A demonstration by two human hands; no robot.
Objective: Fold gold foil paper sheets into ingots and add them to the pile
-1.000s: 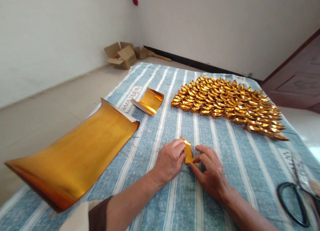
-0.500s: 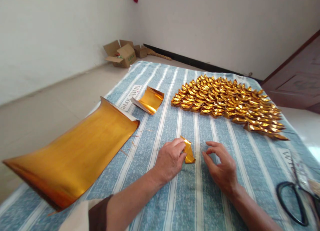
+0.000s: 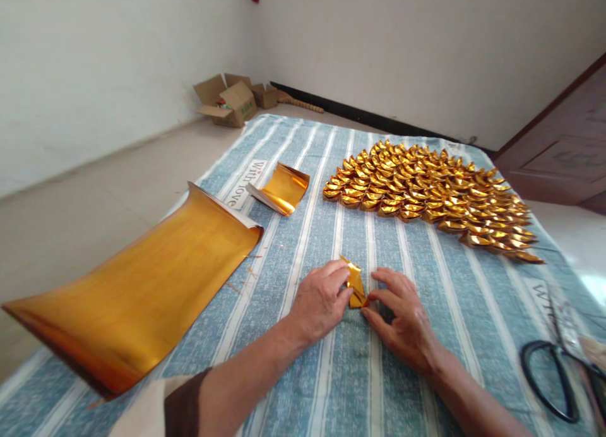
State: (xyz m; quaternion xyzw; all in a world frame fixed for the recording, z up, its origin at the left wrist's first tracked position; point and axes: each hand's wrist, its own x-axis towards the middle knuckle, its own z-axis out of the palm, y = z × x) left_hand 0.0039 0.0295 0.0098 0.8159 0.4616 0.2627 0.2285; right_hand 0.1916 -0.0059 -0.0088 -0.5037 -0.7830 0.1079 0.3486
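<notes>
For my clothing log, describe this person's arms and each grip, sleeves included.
The left arm has a cream sleeve ending in a dark-brown cuff; beyond that it is bare. The right arm is bare as far as the picture shows, no sleeve in view. The left grip and right grip wear no gloves, and no ring, watch or marking shows.

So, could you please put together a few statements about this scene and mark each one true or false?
1. The left hand is on the small gold piece. True.
2. The right hand grips the scissors. False: its fingertips are at the small gold piece's near end.
3. The large gold sheet lies left of both hands. True.
4. The cardboard box is closed. False: its flaps stand open.
5. Many folded gold pieces sit on the striped cloth. True.
</notes>
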